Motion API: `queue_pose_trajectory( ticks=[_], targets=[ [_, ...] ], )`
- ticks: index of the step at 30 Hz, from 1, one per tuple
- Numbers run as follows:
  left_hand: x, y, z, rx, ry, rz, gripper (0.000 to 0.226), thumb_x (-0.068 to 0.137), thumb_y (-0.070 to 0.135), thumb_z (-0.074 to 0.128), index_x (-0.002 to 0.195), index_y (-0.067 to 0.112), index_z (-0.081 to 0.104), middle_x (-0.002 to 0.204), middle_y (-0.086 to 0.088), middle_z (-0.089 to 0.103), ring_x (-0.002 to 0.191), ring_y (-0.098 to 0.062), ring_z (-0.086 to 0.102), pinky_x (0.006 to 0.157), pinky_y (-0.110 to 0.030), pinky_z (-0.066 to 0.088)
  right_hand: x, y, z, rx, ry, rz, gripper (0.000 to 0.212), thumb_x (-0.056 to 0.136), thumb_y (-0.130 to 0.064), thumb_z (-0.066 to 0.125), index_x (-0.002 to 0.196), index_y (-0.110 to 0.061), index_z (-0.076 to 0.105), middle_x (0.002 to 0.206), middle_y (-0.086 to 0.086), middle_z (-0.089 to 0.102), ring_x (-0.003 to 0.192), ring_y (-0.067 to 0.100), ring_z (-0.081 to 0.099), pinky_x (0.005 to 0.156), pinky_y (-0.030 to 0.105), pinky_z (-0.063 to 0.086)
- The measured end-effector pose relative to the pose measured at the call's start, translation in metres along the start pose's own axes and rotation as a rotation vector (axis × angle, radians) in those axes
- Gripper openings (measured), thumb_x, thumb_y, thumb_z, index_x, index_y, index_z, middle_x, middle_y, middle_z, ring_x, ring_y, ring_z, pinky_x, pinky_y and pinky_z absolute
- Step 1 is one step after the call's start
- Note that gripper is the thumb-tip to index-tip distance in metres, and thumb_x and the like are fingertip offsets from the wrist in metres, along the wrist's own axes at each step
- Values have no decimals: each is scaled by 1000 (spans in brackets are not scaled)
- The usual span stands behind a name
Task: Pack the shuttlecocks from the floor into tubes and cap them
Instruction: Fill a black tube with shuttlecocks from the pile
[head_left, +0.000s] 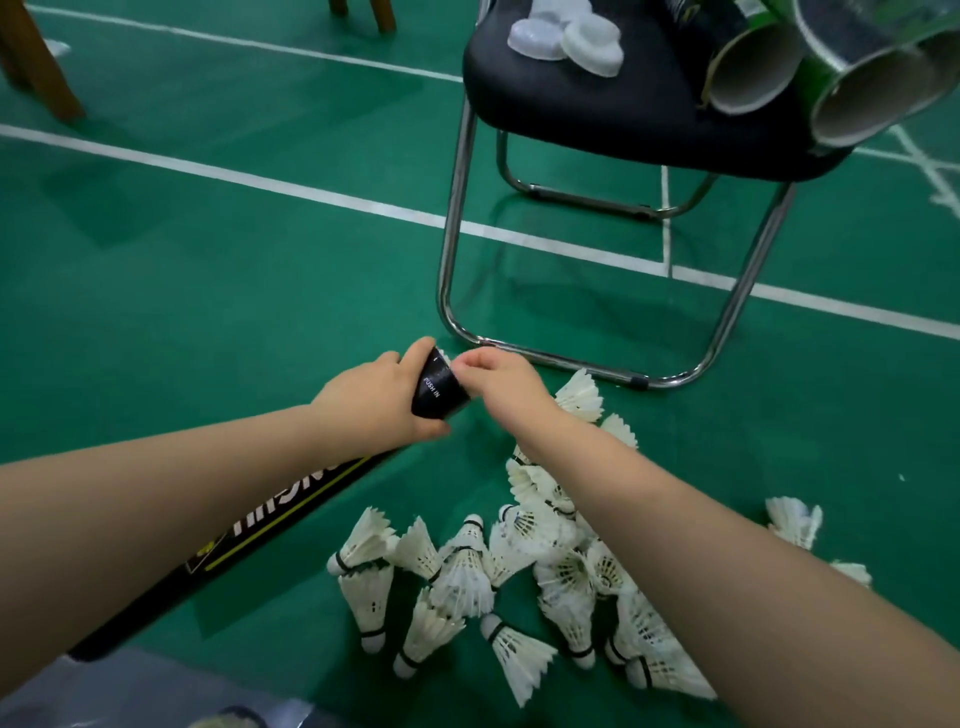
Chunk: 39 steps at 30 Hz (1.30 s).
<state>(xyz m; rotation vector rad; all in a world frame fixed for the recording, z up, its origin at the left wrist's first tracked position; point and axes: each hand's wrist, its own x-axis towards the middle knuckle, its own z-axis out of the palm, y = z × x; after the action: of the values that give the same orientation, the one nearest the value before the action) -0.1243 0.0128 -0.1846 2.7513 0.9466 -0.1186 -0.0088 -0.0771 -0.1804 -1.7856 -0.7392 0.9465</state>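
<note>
My left hand (374, 397) grips a long black tube (249, 525) near its far end, where white print reads "PUSH IN". The tube runs back under my left forearm toward the lower left. My right hand (498, 382) is at the tube's open mouth with its fingers curled, pinching a shuttlecock (443, 357) of which only a bit of white feather shows. Several white feather shuttlecocks (519, 582) lie heaped on the green floor below my right forearm.
A black chair (623, 119) with chrome legs stands just beyond my hands. On its seat lie white plastic caps (566, 34) and empty cardboard tubes (753, 73). Wooden furniture legs (36, 67) stand at the far left. White court lines cross the floor.
</note>
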Motion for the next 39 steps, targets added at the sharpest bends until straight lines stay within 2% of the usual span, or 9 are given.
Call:
queue_pose_trajectory(
  ticks=[5,10,13,16,21,25,30,34,39],
  targets=[
    [-9,15,-5,32,20,100,94,74,58,64,145,27,11,125,-7,50,108,-28,54,84,-37,46,-20,-2,-14,-46,-259,90,32,95,-35,47,117,-16,60,114,4,62,95,11,51,78,23,36],
    [-10,34,5,117,-21,228,90,76,59,60,144,30,10,117,-3,50,106,-24,53,80,-32,43,-13,25,-24,-14,-538,219,57,70,-50,65,119,-24,53,119,-1,60,115,17,54,101,36,38],
    [0,36,11,54,-33,191,88,75,57,63,143,30,15,114,-3,51,106,-26,54,81,-34,44,-5,27,-21,10,-372,214,64,63,-59,62,111,-17,61,112,3,65,106,18,58,94,34,42],
    [17,39,12,23,-2,131,92,75,57,64,144,25,14,118,-9,50,106,-30,54,83,-38,47,12,20,-33,165,12,183,29,87,-37,55,77,-11,65,76,2,64,71,13,57,66,22,40],
    [37,38,18,5,-21,88,96,76,60,62,147,26,6,124,-10,48,107,-29,53,85,-40,48,56,48,-76,33,336,271,19,88,-17,51,71,-20,60,75,-3,63,79,19,54,77,31,42],
    [45,28,30,23,-55,83,97,76,61,61,147,26,5,125,-9,47,108,-29,52,85,-39,48,62,94,-95,-110,441,382,27,92,-21,45,114,-16,61,107,0,60,82,17,53,74,28,39],
    [54,9,40,48,-73,50,94,77,60,61,147,26,7,124,-10,47,108,-30,51,83,-39,47,68,125,-87,-352,478,474,27,83,-16,39,100,-31,54,107,4,60,100,26,53,86,46,49],
    [59,7,45,70,-87,41,95,77,60,61,147,25,6,124,-9,47,107,-30,51,82,-40,47,73,130,-83,-457,424,477,39,82,-11,36,106,-34,55,105,7,58,102,28,53,87,44,48],
    [57,6,49,60,-109,48,96,77,61,61,146,26,6,124,-9,47,108,-30,51,83,-40,47,79,136,-82,-377,401,487,32,84,-7,38,98,-31,54,79,5,60,70,26,52,74,39,39]
  ],
)
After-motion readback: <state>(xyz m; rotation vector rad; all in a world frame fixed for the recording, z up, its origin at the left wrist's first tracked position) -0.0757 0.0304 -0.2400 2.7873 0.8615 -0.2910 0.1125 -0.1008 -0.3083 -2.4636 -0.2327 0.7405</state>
